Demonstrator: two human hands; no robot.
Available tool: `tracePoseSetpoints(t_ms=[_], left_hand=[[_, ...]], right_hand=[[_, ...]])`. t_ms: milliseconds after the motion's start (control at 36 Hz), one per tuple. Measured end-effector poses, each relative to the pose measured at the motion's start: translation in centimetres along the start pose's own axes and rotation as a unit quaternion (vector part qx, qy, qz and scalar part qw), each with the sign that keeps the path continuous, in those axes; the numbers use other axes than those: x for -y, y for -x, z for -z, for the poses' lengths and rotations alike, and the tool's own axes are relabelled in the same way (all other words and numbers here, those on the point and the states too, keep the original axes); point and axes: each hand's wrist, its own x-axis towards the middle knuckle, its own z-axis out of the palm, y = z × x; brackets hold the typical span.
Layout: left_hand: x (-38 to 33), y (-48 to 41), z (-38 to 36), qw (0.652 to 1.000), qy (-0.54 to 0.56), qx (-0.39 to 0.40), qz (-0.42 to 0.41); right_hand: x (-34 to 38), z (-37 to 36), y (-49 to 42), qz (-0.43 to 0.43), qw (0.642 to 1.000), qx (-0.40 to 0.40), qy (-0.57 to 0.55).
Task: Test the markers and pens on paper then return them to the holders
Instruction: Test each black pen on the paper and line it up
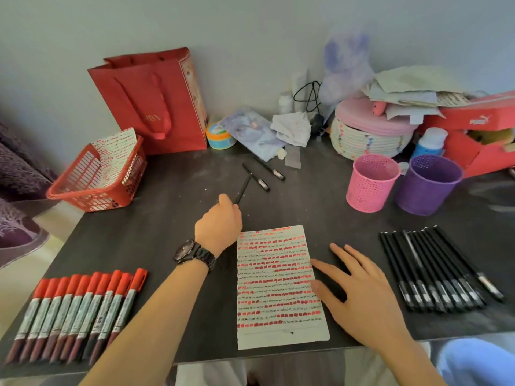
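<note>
Holding anything, the left hand?
Yes, its grip is clamped on a black pen just beyond the paper. The pen's long axis runs away from the person, its far end tilted right toward two loose pens.
And the right hand?
Fingers straight and apart, resting on the paper's right edge.
Around it?
A dark counter against a pale wall. Red markers lie in a row left of the paper, black pens right of it, and a pink holder and purple holder stand beyond its right side.
</note>
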Motion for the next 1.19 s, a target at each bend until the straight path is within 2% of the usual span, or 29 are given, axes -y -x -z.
tracePoseSetpoints(t_ms=[83, 167, 222, 306, 389, 472, 556, 722, 778, 861, 917, 972, 1000, 1083, 1194], left_hand=[[0.1, 2.5, 1.1, 0.988, 0.152, -0.001, -0.030], [-0.4, 6.2, 1.8, 0.968, 0.243, -0.011, -0.058], [-0.9, 9.2, 1.9, 0.956, 0.281, 0.008, -0.086], [-1.9, 13.5, 1.7, 0.944, 0.290, 0.019, -0.155], [-2.7, 16.5, 1.2, 0.944, 0.257, 0.019, -0.207], [-3.1, 18.4, 0.4, 0.948, 0.223, 0.017, -0.225], [-3.2, 19.7, 0.2, 0.951, 0.208, -0.007, -0.227], [-2.8, 21.1, 0.4, 0.951, 0.235, 0.041, -0.194], [-3.0, 21.2, 0.7, 0.945, 0.266, 0.063, -0.181], [-3.3, 21.1, 1.1, 0.913, 0.337, 0.097, -0.207], [-3.4, 21.4, 1.0, 0.908, 0.343, 0.114, -0.213], [-3.1, 21.9, 0.4, 0.931, 0.298, 0.094, -0.189], [-2.9, 22.1, 0.2, 0.940, 0.281, 0.078, -0.179], [-2.3, 22.1, 0.0, 0.937, 0.312, 0.065, -0.140], [-1.8, 21.4, -0.4, 0.920, 0.373, 0.055, -0.101]], right_hand=[[0.4, 0.5, -0.2, -0.021, 0.998, -0.023, -0.057], [1.2, 1.3, 0.3, -0.060, 0.977, -0.076, -0.192], [2.1, 2.0, 0.8, -0.087, 0.944, -0.086, -0.307], [4.1, 2.8, 1.4, -0.091, 0.873, -0.041, -0.477], [5.8, 3.4, 2.0, -0.079, 0.827, -0.001, -0.557], [7.4, 3.5, 2.7, -0.088, 0.813, 0.014, -0.575], [8.2, 3.1, 3.4, -0.095, 0.823, 0.023, -0.560], [8.2, 3.4, 4.5, -0.068, 0.829, 0.037, -0.554], [8.3, 3.8, 4.7, -0.058, 0.829, 0.031, -0.555], [8.1, 4.7, 4.8, -0.033, 0.844, 0.025, -0.536], [7.8, 5.4, 4.8, -0.021, 0.849, 0.023, -0.528], [7.2, 6.1, 4.7, -0.036, 0.833, 0.006, -0.553], [6.7, 6.4, 4.5, -0.057, 0.812, -0.013, -0.581], [4.6, 7.0, 3.6, -0.124, 0.759, -0.073, -0.635], [2.8, 6.7, 3.0, -0.181, 0.757, -0.080, -0.623]])
